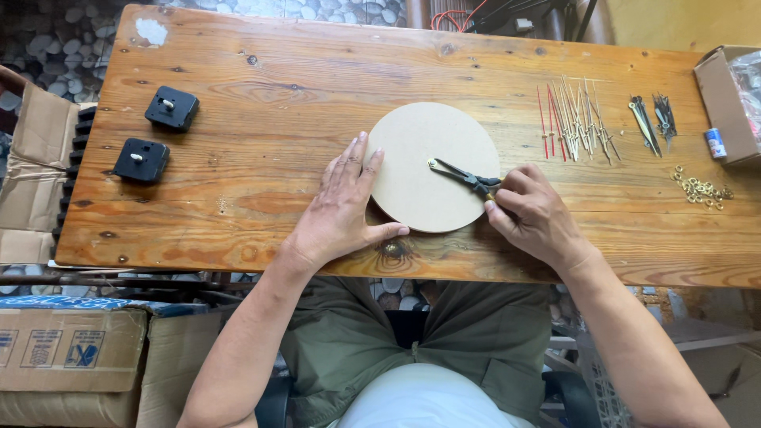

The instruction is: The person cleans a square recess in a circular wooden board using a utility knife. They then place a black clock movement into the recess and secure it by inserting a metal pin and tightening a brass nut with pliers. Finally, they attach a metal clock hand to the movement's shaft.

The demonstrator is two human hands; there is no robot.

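Lay flat at the centre of the frame on the wooden table [238, 174]: a bare round board [412, 182], no mechanism fitted, no hands mounted. Steadied at its left edge by the left hand [341, 210], fingers spread and flat, gripping nothing. Pinched in the closed fingers of the right hand [535, 214]: a dark clock hand [460, 174], tip near the disc's middle. Waited unused: two black clock movements [154, 135] at upper left, loose hands [575, 119] and brass washers [701, 190] at right. Judged barely begun, most assembly left.

Left hand [342, 206] lies flat, fingers spread, palm down; right hand [533, 214] is curled, fingertips pinched together.
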